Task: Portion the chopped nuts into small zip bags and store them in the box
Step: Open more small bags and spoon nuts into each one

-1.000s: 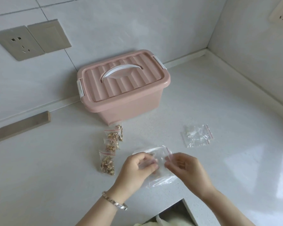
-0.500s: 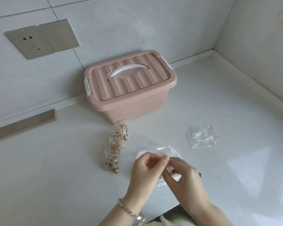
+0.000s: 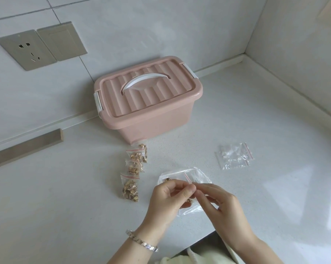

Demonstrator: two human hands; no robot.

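Observation:
A pink lidded box point(image 3: 149, 103) with a white handle stands closed at the back of the white counter. In front of it lie three small zip bags filled with chopped nuts point(image 3: 131, 187), in a row. My left hand point(image 3: 170, 201) and my right hand point(image 3: 219, 204) both pinch the red-striped top of a small zip bag point(image 3: 187, 177), fingertips touching, over a larger clear bag point(image 3: 199, 178) holding a few nut pieces. Most of the small bag is hidden behind my fingers.
A pile of empty small zip bags point(image 3: 235, 156) lies to the right. Wall sockets point(image 3: 27, 49) sit on the back wall, and a side wall closes the right. The counter's front edge point(image 3: 199, 242) runs just under my wrists.
My hands have come together from either side of the bag and now pinch its top edge between thumbs and fingers. The view has shifted slightly.

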